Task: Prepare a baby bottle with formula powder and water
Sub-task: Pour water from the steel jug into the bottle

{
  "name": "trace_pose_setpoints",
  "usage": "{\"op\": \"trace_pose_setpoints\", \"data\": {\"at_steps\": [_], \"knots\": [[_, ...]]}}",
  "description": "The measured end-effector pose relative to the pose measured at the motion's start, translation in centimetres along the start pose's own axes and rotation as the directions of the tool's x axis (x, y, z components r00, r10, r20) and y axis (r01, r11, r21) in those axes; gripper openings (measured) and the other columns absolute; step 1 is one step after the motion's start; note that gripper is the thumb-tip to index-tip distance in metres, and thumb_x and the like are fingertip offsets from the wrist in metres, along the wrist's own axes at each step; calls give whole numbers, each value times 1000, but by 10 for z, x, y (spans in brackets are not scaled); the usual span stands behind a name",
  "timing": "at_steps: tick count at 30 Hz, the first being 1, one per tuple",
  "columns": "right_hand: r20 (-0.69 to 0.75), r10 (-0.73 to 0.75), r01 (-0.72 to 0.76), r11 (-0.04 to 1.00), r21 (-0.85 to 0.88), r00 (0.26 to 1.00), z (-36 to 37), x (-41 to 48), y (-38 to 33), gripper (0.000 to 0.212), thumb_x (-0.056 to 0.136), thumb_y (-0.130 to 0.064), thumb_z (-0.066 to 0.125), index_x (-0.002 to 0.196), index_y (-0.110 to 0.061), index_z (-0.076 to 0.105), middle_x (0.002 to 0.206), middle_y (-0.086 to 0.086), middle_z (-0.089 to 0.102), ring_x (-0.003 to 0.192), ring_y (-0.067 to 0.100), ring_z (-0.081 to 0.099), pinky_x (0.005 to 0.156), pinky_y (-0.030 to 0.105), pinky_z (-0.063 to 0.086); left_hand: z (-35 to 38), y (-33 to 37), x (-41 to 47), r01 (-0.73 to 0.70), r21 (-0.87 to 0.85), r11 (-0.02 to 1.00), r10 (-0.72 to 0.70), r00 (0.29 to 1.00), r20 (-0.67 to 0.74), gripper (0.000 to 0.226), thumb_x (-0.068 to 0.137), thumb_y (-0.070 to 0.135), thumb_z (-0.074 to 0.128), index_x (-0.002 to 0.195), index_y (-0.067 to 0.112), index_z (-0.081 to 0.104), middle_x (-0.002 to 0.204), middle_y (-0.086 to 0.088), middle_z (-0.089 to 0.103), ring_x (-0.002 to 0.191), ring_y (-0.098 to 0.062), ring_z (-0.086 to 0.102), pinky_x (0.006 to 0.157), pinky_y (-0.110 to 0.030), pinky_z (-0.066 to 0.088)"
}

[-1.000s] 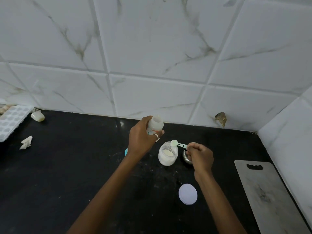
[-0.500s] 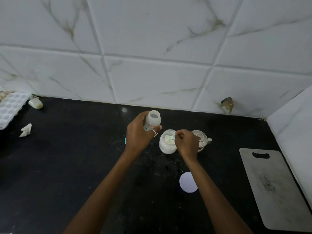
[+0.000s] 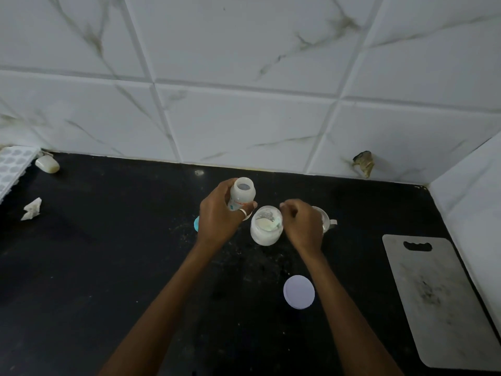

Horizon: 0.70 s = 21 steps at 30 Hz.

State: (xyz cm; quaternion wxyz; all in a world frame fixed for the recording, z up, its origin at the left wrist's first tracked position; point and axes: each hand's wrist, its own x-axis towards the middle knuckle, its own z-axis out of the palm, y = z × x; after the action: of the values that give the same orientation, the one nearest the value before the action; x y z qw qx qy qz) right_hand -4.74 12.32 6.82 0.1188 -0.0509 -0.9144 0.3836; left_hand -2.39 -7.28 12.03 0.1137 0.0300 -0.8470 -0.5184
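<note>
Left hand (image 3: 219, 221): fingers wrapped round the bottle (image 3: 242, 194), which stands upright with its mouth open and no teat on; whether its base rests on the table (image 3: 108, 253) cannot be told. Right hand (image 3: 301, 226): fingers curled tight just over the near-side rim of the jar (image 3: 265, 229). A pale green sliver below them inside the jar may be a scoop, but the grip is hidden, so what they hold, if anything, cannot be told. Jar: open, between the two sets of fingers, pale powder heaped inside. Cup (image 3: 329, 222): metal, just behind the right fingers and mostly covered by them, contents unseen. Lid (image 3: 299, 292): round, pale, flat on the table, well short of the right fingers and toward the person. Cap (image 3: 196, 223): teal, only an edge showing beyond the left fingers. Board (image 3: 433, 299): grey, far out to the right. Pale specks dot the table beneath both hands. Step in hand, as judged: drawing a measure of powder from the jar for the bottle. To do it well, fill the measure fully and level it against the jar's rim. Bring the bottle's narrow mouth close beside the jar so the carry is short, hold the bottle plumb, and tip slowly at the centre of the mouth. Water looks not yet added.
</note>
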Motion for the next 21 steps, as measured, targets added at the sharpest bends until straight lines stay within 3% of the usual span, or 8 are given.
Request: {"op": "trace_pose_setpoints", "data": {"at_steps": [3,6,10,13,17,21], "knots": [[-145,99,-88,993,80,984,-24,10,17,22,99,-29,61,84,-16,70,78,-3,69,74,12,65,69,34,53,8,6,0,-1,-24,1000,2,1000,11,57,77,25,90,127,20,63,108,20,66,98,18,61,82,0,45],[-228,203,-173,974,143,952,-41,19,43,23,99,-29,60,83,-15,69,77,-5,66,74,14,63,70,35,51,22,15,1,-19,-46,999,19,1000,13,57,77,28,90,127,23,64,110,17,70,101,13,64,84,-3,47],[-170,318,-276,932,234,933,-50,20,75,28,101,-31,59,80,-15,65,73,-8,61,69,3,58,65,25,44,41,29,0,-66,-55,996,68,997,36,56,78,31,89,128,22,64,112,18,69,104,12,63,84,-3,46],[-75,382,-351,899,263,921,-46,16,96,32,101,-37,58,77,-16,64,77,-3,63,73,8,58,63,21,39,53,35,-2,-83,-68,994,88,994,60,58,78,30,89,130,20,65,114,17,70,106,8,65,85,-6,48],[23,429,-415,856,308,903,-34,16,119,41,97,-47,61,73,-15,63,74,1,64,68,11,58,62,25,41,65,42,-5,-79,-56,995,84,992,93,57,78,29,89,129,21,64,112,21,68,105,10,64,86,-6,48],[53,432,-417,822,388,900,-28,19,127,47,95,-45,66,66,-9,57,63,1,55,58,9,48,59,26,40,67,47,-7,-93,-36,995,96,991,95,57,78,28,89,128,21,64,112,21,68,107,8,65,88,-8,49]]}}
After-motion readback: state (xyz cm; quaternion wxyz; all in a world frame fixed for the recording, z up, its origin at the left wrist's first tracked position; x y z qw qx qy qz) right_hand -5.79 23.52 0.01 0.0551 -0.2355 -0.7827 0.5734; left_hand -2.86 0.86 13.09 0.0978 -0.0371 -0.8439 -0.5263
